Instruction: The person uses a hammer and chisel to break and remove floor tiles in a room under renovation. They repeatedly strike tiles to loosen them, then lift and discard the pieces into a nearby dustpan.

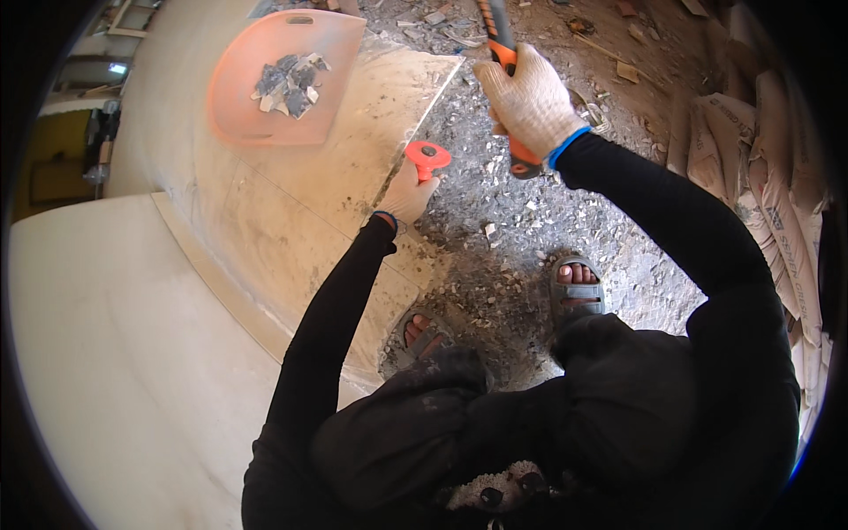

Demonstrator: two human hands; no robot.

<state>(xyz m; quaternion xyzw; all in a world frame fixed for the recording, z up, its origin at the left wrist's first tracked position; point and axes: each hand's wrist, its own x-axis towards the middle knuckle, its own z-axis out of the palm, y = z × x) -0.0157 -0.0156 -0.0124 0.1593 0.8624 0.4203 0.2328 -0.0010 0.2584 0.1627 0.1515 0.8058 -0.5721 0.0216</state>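
My gloved left hand [408, 196] is closed around a chisel with a round red hand guard [428, 155]. It sits at the edge of the beige floor tiles [353, 190], beside the broken grey ground. The chisel's tip is hidden beneath the guard and hand. Raised to the right and farther forward, my gloved right hand [530, 104] grips a black and orange handle [497, 26], which looks like a hammer's. Its head lies beyond the top of the picture.
A pinkish-orange plastic scoop [340, 88] on the tiles holds broken tile pieces [290, 86]. Rubble [521, 221] covers the ground around my sandalled feet [579, 287]. Stacked paper sacks [768, 194] line the right side. A pale smooth panel [115, 353] is at the left.
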